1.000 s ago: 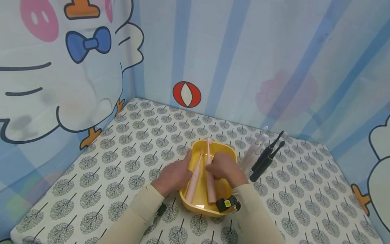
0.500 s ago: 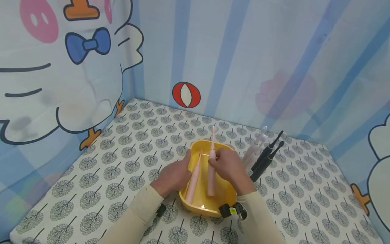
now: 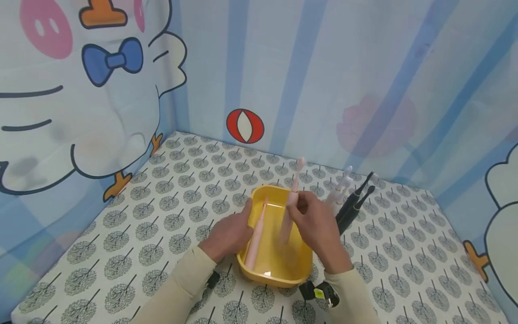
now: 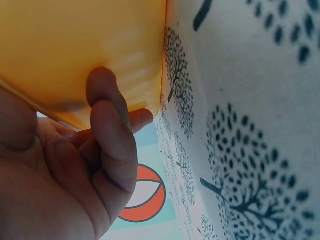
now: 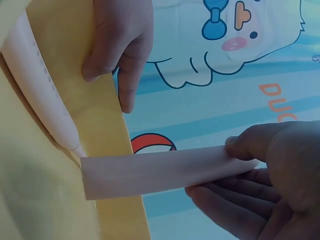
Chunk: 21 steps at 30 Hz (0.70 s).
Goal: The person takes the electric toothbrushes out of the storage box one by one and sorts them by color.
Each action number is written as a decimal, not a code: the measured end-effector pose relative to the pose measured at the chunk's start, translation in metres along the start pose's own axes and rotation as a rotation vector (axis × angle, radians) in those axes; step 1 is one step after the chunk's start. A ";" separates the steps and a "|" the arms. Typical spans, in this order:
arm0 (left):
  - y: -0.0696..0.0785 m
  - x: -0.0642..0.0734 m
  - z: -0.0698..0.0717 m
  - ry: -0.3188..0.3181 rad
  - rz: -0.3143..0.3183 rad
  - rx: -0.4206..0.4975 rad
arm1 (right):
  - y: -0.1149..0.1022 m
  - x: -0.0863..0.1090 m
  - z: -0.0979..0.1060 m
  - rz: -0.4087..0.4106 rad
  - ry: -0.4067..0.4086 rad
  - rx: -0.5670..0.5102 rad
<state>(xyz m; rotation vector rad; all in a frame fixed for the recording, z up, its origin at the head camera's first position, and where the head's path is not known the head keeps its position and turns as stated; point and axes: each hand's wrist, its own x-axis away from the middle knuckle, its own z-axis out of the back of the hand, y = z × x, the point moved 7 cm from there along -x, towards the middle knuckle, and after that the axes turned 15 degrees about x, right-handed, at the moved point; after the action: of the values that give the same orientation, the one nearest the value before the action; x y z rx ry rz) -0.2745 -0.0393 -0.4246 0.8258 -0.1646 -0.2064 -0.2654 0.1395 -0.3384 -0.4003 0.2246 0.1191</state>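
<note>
My left hand (image 3: 230,234) grips the left rim of a yellow plastic basin (image 3: 265,279), thumb over the inside and fingers against the outer wall, as the left wrist view shows. My right hand (image 3: 321,227) pinches a pink electric toothbrush (image 3: 287,225) near the top of its handle, brush head pointing up. This toothbrush is raised above the basin's right half, and its lower end is blurred in the head view. A second pink electric toothbrush (image 3: 255,243) lies inside along the left wall; its handle (image 5: 40,80) also appears in the right wrist view.
Right of the basin, two black electric toothbrushes (image 3: 353,209) and pale ones (image 3: 338,192) lie side by side, partly hidden behind my right hand. A tree-patterned cloth (image 3: 170,211) covers the table. Printed curtains (image 3: 206,67) hang along its back and sides.
My right hand has lifted the pink toothbrush up from the basin floor and shifted it to the right. The left hand keeps its hold on the rim.
</note>
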 end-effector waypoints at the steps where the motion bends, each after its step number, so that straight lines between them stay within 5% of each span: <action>1: 0.000 0.000 0.000 0.000 0.005 0.002 | 0.000 0.002 0.003 0.006 0.019 -0.005; 8: 0.001 0.000 0.000 -0.006 0.012 -0.004 | -0.002 0.014 0.022 0.058 0.165 0.013; 21: 0.001 0.000 0.000 -0.007 -0.019 -0.001 | 0.010 0.028 0.036 0.035 0.199 -0.040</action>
<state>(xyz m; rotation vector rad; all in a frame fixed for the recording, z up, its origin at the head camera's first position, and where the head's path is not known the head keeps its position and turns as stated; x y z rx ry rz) -0.2744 -0.0386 -0.4240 0.8261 -0.1637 -0.2274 -0.2329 0.1650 -0.3170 -0.4486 0.4258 0.1183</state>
